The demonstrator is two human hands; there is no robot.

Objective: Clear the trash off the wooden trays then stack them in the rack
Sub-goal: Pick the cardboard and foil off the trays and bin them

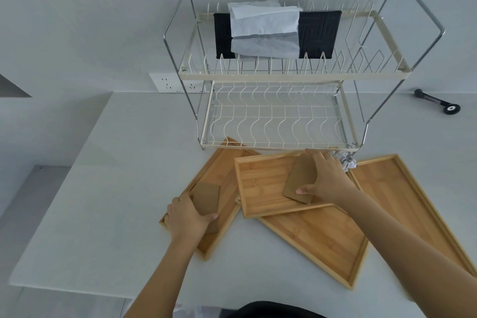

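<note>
Left hand fingers pinched a card on the left tray; right hand fingers gripped another card on the middle tray. Four trays lay on the table before the rack.

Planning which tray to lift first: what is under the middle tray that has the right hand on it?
The middle tray rests on the lower tray, and its left corner overlaps the left tray. The right hand holds brown card on it. Anything beneath is hidden.
</note>
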